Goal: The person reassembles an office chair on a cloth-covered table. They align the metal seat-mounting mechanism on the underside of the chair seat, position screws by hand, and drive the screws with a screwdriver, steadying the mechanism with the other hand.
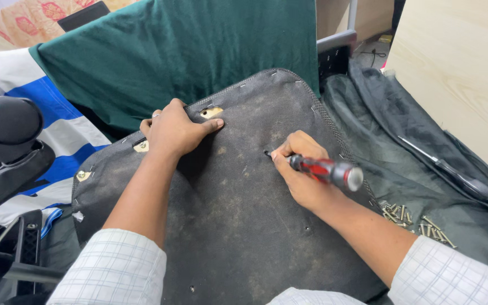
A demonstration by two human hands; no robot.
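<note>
The right hand (303,172) is closed around a red-and-black screwdriver (323,169), a light, stiff tool best gripped by its ribbed handle, its tip on the upturned seat base (238,226), whose far edge the left hand (173,133) presses flat, open-palmed.

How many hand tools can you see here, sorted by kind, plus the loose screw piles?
Screwdrivers: 2, the red-handled screwdriver in the right hand and the black-handled screwdriver lying apart
Screw pile: 1
Total: 3
</note>
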